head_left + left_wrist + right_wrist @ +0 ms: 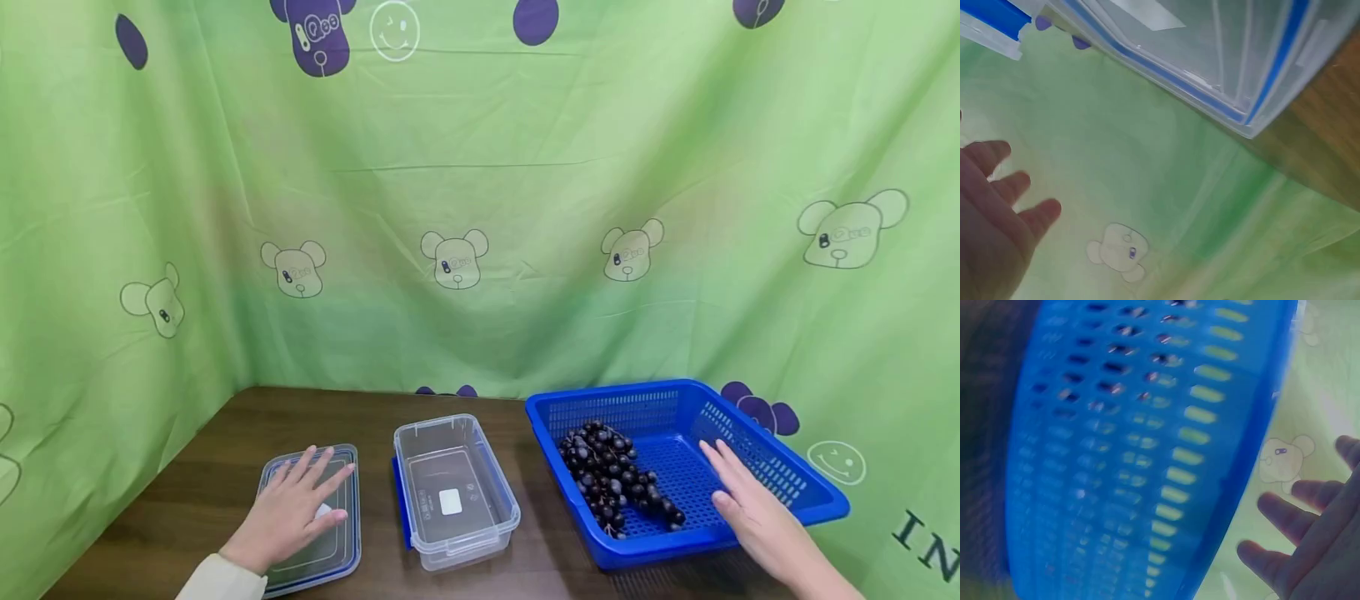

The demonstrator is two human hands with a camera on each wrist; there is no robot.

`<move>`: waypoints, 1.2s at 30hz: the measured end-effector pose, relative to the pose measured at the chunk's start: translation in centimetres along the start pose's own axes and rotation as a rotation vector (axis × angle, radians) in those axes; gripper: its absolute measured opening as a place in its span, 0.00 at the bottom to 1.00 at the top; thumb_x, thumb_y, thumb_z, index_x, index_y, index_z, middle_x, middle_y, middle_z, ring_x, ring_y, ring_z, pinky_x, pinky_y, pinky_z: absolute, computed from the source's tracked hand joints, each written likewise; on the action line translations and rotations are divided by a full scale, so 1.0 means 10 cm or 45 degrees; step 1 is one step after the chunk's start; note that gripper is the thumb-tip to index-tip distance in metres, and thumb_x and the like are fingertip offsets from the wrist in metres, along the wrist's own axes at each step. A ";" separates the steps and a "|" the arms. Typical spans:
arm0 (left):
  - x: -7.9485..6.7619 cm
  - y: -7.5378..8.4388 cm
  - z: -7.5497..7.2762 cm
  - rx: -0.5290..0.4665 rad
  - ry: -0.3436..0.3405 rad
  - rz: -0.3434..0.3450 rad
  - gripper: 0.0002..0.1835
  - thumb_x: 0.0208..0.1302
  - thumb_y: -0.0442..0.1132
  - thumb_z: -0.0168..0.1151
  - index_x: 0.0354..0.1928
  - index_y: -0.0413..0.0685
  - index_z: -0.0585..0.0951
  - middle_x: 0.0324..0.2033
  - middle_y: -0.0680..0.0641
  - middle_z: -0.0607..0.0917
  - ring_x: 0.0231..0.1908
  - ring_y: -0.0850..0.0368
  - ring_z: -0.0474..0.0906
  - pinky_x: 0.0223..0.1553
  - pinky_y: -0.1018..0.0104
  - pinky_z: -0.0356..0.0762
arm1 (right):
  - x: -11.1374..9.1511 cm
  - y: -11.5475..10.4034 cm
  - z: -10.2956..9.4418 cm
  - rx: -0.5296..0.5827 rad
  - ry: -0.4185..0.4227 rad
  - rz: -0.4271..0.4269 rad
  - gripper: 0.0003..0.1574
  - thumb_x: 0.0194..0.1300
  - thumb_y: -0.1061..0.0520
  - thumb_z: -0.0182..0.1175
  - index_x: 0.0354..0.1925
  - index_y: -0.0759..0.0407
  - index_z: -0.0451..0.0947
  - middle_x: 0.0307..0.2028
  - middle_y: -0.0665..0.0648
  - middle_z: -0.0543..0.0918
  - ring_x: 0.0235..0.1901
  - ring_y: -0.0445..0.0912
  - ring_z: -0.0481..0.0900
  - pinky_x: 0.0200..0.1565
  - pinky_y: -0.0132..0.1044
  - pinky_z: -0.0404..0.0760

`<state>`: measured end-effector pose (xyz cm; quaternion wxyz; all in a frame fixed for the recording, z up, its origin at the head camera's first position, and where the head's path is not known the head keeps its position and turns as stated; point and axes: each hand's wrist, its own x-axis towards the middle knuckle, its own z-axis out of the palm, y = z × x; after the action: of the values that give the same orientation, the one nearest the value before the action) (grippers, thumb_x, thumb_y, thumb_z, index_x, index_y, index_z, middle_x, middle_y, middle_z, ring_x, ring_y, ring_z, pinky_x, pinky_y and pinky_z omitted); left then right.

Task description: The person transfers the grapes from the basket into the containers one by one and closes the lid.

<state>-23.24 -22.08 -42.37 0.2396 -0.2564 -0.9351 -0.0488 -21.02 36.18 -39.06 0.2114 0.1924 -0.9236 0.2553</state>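
Note:
In the head view my left hand [288, 517] is spread over a clear lid with a blue seal [341, 546] at the left of the table. The left wrist view shows that hand [997, 219] apart from the lid [1197, 81], fingers extended. At the right, my right hand [761, 521] hovers over the near right rim of a blue plastic basket [675, 546], fingers straight. A bunch of dark grapes [603, 471] lies in the basket's left side. In the right wrist view the right hand [1310, 531] is beside the basket's slotted wall [1116, 450], holding nothing.
Between the hands stands a clear rectangular food container [457, 483], uncovered, with a white label inside and a blue flap along its left side. The brown wooden table [360, 408] meets a green patterned cloth [465, 333] hanging behind and at both sides.

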 end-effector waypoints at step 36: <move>0.45 0.24 0.14 -0.231 -0.434 0.154 0.32 0.65 0.60 0.53 0.67 0.52 0.71 0.67 0.42 0.68 0.67 0.40 0.60 0.59 0.34 0.58 | 1.09 0.10 -0.38 0.654 -0.838 0.735 0.50 0.75 0.36 0.35 0.71 0.74 0.36 0.54 0.73 0.74 0.45 0.54 0.80 0.43 0.51 0.80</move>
<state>-26.06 -17.64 -41.56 0.0561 -0.3373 -0.9368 -0.0741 -29.54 36.38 -31.17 -0.2242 0.0455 -0.8642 0.4481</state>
